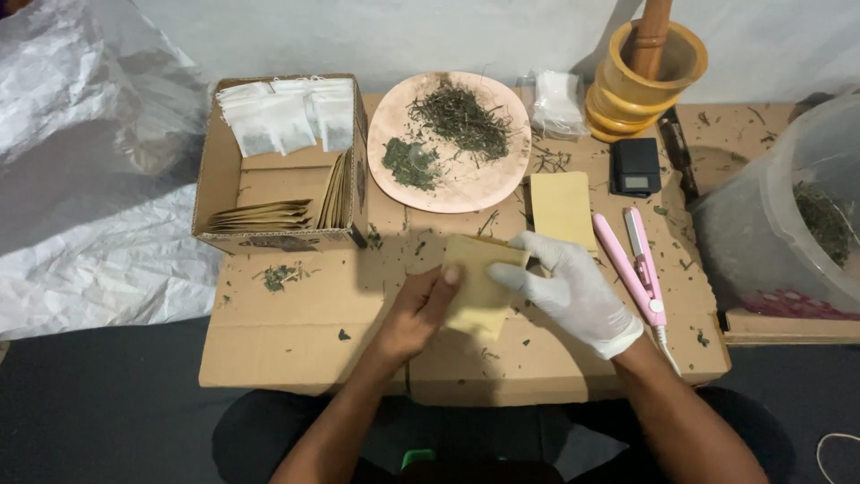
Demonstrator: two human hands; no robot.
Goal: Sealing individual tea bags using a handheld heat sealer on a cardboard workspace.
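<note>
The flattened cardboard sheet [296, 341] on the floor is littered with dried leaf bits, so loose crumbs could cling to whatever is set down there. The open box [224, 179] of filled white bags and stacked brown packets sits at its far left, beside the pink plate [466, 193] of dried herbs. Just above the cardboard's middle, the bare left hand [417, 314] and gloved right hand [573, 291] both grip 1 tan paper envelope [479, 282]; its contents could spill if tipped.

Tan paper pouch [479, 287], white glove [573, 291], pink sealer [638, 269], yellow mortar [640, 85]
</note>
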